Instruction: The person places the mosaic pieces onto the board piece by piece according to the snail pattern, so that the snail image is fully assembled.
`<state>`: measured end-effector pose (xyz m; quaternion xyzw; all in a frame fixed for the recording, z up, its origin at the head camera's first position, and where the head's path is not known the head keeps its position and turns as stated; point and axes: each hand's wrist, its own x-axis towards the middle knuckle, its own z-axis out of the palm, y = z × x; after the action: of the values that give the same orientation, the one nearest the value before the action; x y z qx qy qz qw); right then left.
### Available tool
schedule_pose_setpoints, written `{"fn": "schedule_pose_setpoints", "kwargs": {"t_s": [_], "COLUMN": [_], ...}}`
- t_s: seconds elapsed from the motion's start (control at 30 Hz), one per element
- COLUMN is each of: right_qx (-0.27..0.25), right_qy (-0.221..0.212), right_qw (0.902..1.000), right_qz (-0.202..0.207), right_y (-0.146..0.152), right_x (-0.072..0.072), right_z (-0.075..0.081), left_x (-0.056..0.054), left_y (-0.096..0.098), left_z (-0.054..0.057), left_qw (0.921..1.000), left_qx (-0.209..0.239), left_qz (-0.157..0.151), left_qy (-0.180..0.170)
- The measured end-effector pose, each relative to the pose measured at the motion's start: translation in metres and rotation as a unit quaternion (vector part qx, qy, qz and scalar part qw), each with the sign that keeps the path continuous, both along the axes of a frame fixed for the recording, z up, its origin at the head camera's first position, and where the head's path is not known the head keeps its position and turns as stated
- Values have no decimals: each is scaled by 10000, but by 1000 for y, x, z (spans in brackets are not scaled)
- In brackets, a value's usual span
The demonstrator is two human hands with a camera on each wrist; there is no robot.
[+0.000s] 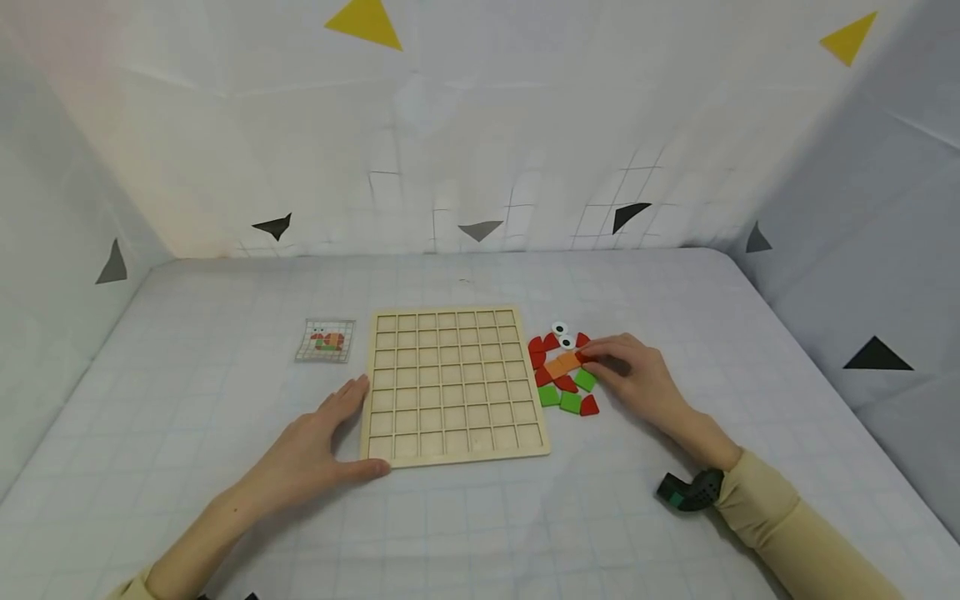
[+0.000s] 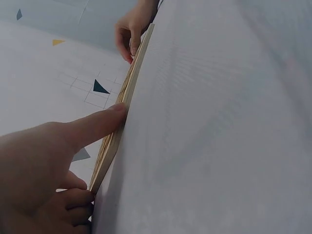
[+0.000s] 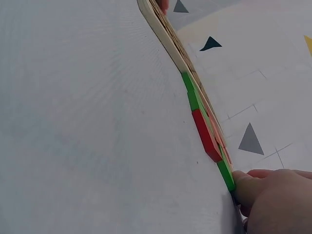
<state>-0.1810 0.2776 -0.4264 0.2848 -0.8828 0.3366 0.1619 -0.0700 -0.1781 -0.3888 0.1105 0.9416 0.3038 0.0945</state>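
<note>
A pale wooden grid board (image 1: 456,386) lies flat in the middle of the table. My left hand (image 1: 315,454) steadies its near left corner, with the thumb on the front edge and the fingertips along the left side; the left wrist view shows the thumb (image 2: 100,126) lying straight against the rim. Beyond the board's right side is a cluster of flat red, green and orange pieces, among them an orange square (image 1: 570,361). My right hand (image 1: 637,375) pinches a red piece (image 1: 581,356) at the cluster's right side; its shape is mostly hidden by the fingertips.
Two round eye pieces (image 1: 559,328) lie at the back of the cluster, green squares (image 1: 570,402) at its front. A small picture card (image 1: 326,341) with a coloured figure on a grid lies left of the board. White cloth walls (image 1: 480,125) enclose the table.
</note>
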Motion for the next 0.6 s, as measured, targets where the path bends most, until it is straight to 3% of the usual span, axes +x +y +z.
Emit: {"fn": "schedule_pose_setpoints", "kwargs": {"t_s": [0.27, 0.6], "right_qx": [12, -82], "right_qy": [57, -231], "right_qw": [10000, 9983], "right_qz": [-46, -521], "right_y": [1, -3], "right_x": [0, 4], "right_z": [-1, 8], "left_x": [-1, 0], "left_y": [0, 0], "left_z": [-2, -2], "left_qw": [10000, 10000], "left_qx": [43, 63], "left_qz": [-6, -4], "left_qy": [33, 23]}}
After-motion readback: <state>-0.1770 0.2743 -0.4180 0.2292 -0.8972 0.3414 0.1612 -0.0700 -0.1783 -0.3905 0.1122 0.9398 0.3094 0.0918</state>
